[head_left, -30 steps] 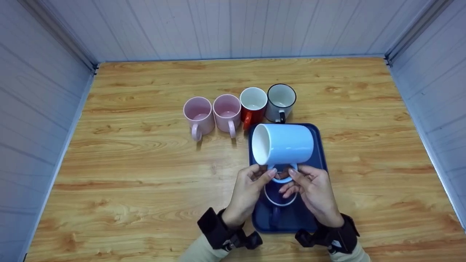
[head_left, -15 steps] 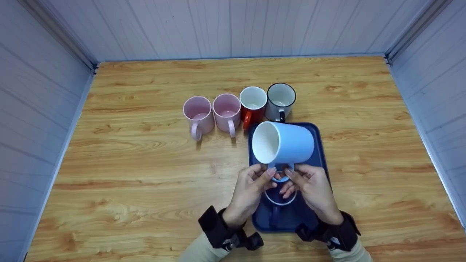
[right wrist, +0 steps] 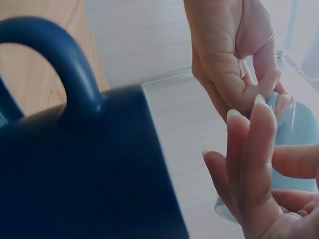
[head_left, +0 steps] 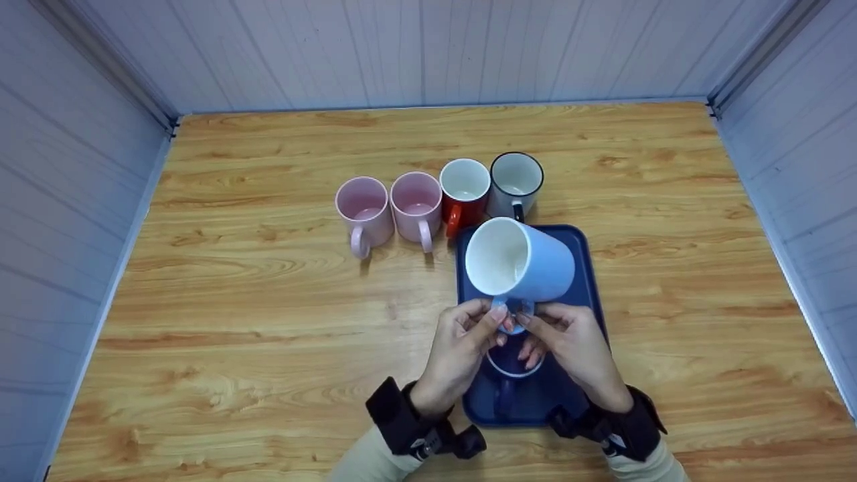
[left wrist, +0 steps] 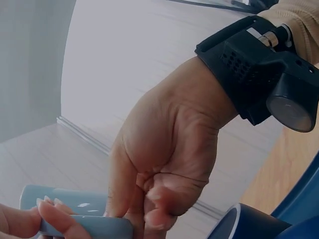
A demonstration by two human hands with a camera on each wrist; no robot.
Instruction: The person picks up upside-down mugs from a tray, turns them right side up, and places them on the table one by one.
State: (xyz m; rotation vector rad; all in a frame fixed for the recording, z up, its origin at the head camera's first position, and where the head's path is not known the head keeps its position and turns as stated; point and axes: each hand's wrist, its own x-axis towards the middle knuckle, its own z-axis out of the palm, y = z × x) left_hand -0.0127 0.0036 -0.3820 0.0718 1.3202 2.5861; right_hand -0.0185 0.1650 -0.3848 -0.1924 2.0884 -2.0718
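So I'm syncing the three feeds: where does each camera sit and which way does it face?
Head: above, facing forward and down at the table; both hands pinch the light blue mug by its handle.
Left wrist: at the left wrist, looking toward the right hand.
Right wrist: at the right wrist, looking past the dark blue mug toward the left hand.
Shared: all show the light blue mug.

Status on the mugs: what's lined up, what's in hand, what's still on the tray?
Lined up on the table: two pink mugs, a red mug and a grey mug. In hand: left hand and right hand pinch the handle of the light blue mug, tilted above the tray. Left: dark blue mug.
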